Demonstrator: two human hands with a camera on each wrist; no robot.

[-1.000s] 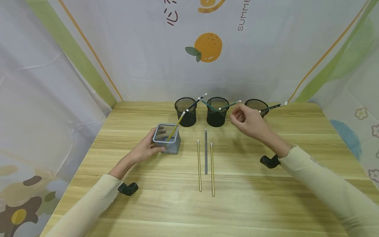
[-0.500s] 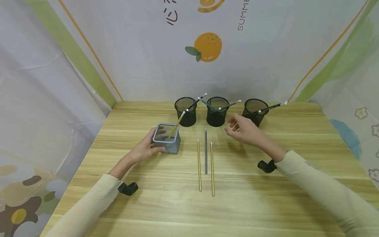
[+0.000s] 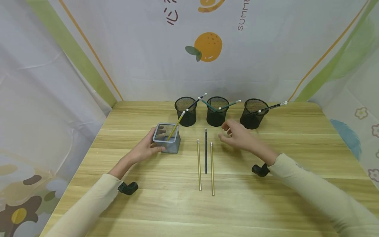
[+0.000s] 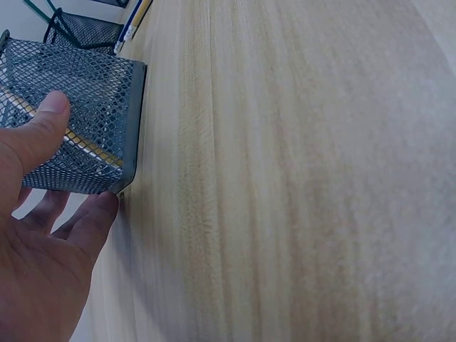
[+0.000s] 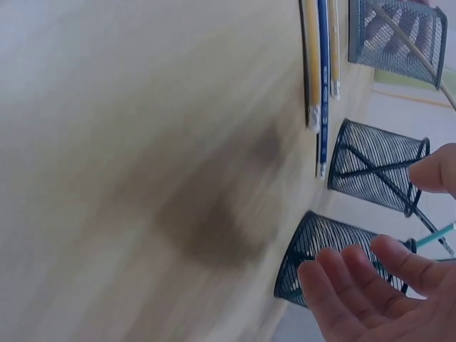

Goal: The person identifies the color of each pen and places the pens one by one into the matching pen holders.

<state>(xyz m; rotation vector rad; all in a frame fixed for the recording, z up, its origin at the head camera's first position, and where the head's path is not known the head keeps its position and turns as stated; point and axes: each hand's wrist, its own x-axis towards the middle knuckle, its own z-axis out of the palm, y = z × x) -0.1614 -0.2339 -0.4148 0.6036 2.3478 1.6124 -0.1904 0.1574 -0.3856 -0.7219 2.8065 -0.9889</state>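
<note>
My left hand grips the grey square mesh pen holder on the table, thumb on the near side and fingers around the far side. A yellow pencil leans inside it, its white eraser end sticking up. My right hand holds nothing; its thumb and fingers are apart above the table. Left of it lie three pencils side by side: a yellow one, a dark blue one and another yellow one. In the right wrist view the fingers overlap a black cup.
Three round black mesh cups line the back: left, middle and right, each with pencils leaning over its rim. A printed curtain hangs behind the wooden table. Black wrist-camera mounts hang near both sleeves.
My right hand has moved left and toward me, from beside the right black cup to near the loose pencils, and its fingers have spread. The left hand and grey holder stay put.
</note>
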